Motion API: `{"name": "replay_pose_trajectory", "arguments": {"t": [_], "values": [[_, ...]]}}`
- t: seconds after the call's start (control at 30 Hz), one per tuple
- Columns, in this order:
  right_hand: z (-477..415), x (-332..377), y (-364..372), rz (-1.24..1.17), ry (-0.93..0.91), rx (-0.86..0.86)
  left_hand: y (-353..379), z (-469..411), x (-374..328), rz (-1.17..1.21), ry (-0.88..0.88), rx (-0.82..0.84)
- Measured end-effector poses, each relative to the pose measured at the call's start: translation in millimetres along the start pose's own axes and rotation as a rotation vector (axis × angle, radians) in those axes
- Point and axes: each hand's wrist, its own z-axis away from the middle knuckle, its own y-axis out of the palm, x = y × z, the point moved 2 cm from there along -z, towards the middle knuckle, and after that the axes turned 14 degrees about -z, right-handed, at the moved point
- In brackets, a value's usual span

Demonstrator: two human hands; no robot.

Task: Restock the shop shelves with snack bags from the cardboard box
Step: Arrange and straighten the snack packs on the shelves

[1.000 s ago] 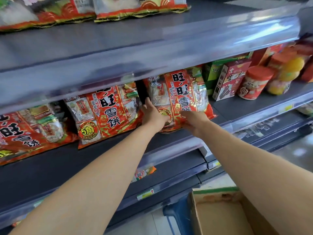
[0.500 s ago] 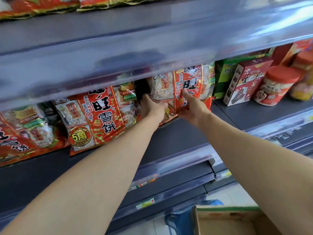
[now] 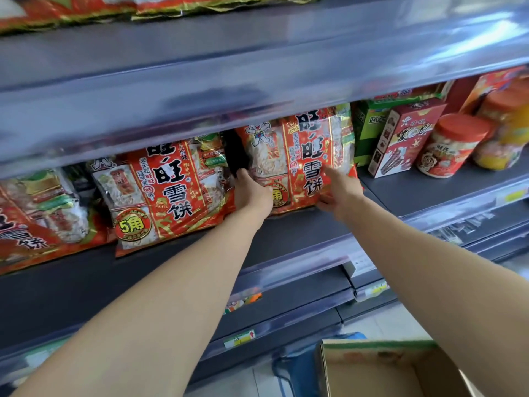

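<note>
A red snack bag (image 3: 297, 156) with black lettering stands upright on the middle shelf (image 3: 286, 233), pushed back under the shelf above. My left hand (image 3: 252, 193) grips its lower left edge, with fingertips in the dark gap beside it and the thumb on the front. My right hand (image 3: 340, 193) presses the bag's lower right front with straight fingers. The cardboard box (image 3: 323, 365) sits open at the bottom right below my right arm; its visible inside is bare.
Matching red bags (image 3: 166, 193) lean on the same shelf to the left. To the right stand a green box (image 3: 369, 124), a red box (image 3: 400, 138) and a red-lidded jar (image 3: 452, 147). More bags (image 3: 200, 4) lie on the top shelf.
The bag has gone from leaning forward to standing upright further back. My right hand slid from its bottom edge up onto its front, while the left stayed at the left edge.
</note>
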Motion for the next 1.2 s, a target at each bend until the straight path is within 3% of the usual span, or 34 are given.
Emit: {"name": "replay_pose_trajectory", "arguments": {"t": [0.27, 0.43, 0.57, 0.67, 0.8, 1.0, 1.2], "values": [[-6, -7, 2, -0.346, 0.062, 0.198, -6, 5, 8, -0.057, 0.135, -0.156], [-13, 7, 26, -0.273, 0.051, 0.259, -9, -6, 1, -0.064, 0.085, -0.170], [-17, 9, 22, -0.248, 0.038, 0.265, -5, -18, 0, -0.053, 0.023, -0.024], [-20, 5, 16, -0.246, 0.046, 0.260, -5, -21, 2, 0.146, -0.011, 0.276], [-24, 7, 21, -0.190, 0.061, 0.220, -13, -25, -7, 0.171, 0.024, 0.565], [-38, 8, 18, -0.191, 0.034, 0.061, -18, -30, -22, 0.187, -0.013, 0.544], [-47, 15, 11, -0.154, 0.140, 0.208, -16, -37, -23, 0.248, -0.081, 0.573]]}}
